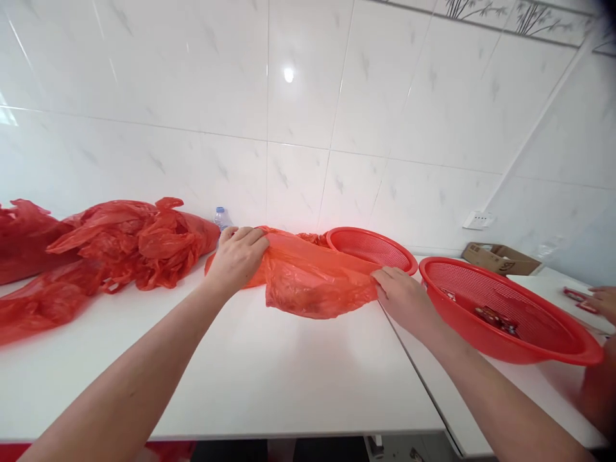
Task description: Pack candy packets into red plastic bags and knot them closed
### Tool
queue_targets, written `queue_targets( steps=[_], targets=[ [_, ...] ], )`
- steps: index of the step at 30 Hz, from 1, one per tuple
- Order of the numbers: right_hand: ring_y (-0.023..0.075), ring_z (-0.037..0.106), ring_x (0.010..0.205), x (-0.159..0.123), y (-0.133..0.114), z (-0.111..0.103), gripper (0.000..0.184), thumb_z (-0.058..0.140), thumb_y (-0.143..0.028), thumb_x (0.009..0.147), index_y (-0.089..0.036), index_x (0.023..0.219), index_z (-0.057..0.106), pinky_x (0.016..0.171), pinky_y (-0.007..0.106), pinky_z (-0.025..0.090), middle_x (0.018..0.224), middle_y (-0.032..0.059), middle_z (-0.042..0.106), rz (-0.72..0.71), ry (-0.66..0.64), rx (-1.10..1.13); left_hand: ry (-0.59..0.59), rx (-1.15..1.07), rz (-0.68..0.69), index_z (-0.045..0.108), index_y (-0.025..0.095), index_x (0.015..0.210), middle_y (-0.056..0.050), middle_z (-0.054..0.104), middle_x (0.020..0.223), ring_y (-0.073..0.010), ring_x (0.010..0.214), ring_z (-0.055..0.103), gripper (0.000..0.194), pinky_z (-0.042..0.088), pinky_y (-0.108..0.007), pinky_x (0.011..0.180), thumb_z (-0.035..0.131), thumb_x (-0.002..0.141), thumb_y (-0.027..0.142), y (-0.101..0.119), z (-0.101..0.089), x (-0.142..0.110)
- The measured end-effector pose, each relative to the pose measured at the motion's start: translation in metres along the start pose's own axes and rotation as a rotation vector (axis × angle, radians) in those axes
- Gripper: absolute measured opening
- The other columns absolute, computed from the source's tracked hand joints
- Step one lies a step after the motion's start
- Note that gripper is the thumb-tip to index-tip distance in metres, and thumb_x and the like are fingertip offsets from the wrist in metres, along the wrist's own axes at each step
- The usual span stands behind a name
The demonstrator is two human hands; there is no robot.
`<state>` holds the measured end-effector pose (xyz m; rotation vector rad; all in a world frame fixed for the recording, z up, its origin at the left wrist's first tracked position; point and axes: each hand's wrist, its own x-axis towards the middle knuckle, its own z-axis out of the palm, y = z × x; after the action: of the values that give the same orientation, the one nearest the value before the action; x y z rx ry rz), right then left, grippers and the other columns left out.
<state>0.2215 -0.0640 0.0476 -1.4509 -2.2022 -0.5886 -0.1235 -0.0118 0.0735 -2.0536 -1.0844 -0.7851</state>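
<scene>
A thin red plastic bag (320, 276) is stretched sideways between my two hands above the white table (289, 378). My left hand (240, 256) is closed over the bag's left side, knuckles up. At its right end, my right hand (402, 292) pinches the plastic with bent fingers. The bag's lower edge hangs loose and sags, and I cannot make out anything inside it. Just behind my right hand stands a red plastic basket (370, 240), partly covered by the bag.
Crumpled red bags (158, 237) lie at the left. A clear bottle (221, 218) stands by the wall. At the right, a larger red basket (553, 314) holds several small packets; beyond it are a cardboard box (503, 260) and another person's hand (604, 301).
</scene>
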Motion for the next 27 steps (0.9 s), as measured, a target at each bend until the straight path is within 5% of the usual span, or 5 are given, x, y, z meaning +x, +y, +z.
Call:
queue_targets(
  steps=[11, 17, 20, 23, 27],
  targets=[
    [0.0131, 0.048, 0.067, -0.003, 0.007, -0.021, 0.017, 0.055, -0.025, 0.077, -0.021, 0.065, 0.042, 0.058, 0.024, 0.037, 0.070, -0.0023, 0.051, 0.195, -0.152, 0.420, -0.082, -0.047, -0.006, 0.055, 0.017, 0.078, -0.009, 0.057, 0.108, -0.0241, 0.103, 0.051, 0.014, 0.040, -0.042, 0.086, 0.043, 0.086, 0.016, -0.016, -0.009, -0.005],
    [0.0148, 0.052, 0.079, -0.036, -0.007, -0.029, 0.020, 0.059, -0.034, 0.080, -0.021, 0.069, 0.047, 0.070, 0.027, 0.043, 0.086, 0.0009, 0.054, 0.100, -0.319, 0.713, -0.222, -0.305, -0.097, 0.051, 0.021, 0.077, -0.008, 0.053, 0.121, -0.0240, 0.098, 0.055, 0.009, 0.046, -0.035, 0.073, 0.053, 0.080, 0.029, -0.011, -0.021, -0.041],
    [0.0159, 0.053, 0.084, -0.051, -0.009, -0.025, 0.015, 0.047, -0.035, 0.088, -0.023, 0.085, 0.055, 0.073, 0.028, 0.044, 0.097, 0.0041, 0.055, 0.139, -0.217, 0.769, -0.270, -0.410, -0.259, 0.051, 0.027, 0.106, -0.007, 0.051, 0.127, -0.0270, 0.101, 0.055, 0.041, 0.048, -0.036, 0.074, 0.065, 0.072, 0.045, -0.007, -0.030, -0.062],
    [0.0167, 0.053, 0.085, -0.058, -0.008, -0.018, 0.018, 0.049, -0.038, 0.087, -0.026, 0.100, 0.054, 0.072, 0.029, 0.046, 0.105, 0.0056, 0.055, 0.304, -0.073, 0.719, -0.334, -0.560, -0.477, 0.033, 0.034, 0.132, -0.007, 0.047, 0.133, -0.0295, 0.106, 0.053, 0.079, 0.049, -0.041, 0.080, 0.071, 0.064, 0.050, -0.007, -0.030, -0.080],
    [0.0194, 0.057, 0.092, -0.067, 0.000, 0.003, 0.039, 0.052, -0.047, 0.084, -0.028, 0.117, 0.047, 0.077, 0.034, 0.049, 0.116, 0.0081, 0.053, 0.581, 0.037, 0.846, -0.365, -0.824, -0.679, 0.024, 0.035, 0.138, -0.007, 0.035, 0.143, -0.0283, 0.118, 0.047, 0.077, 0.048, -0.042, 0.088, 0.064, 0.074, 0.047, -0.011, -0.012, -0.100]
  ],
)
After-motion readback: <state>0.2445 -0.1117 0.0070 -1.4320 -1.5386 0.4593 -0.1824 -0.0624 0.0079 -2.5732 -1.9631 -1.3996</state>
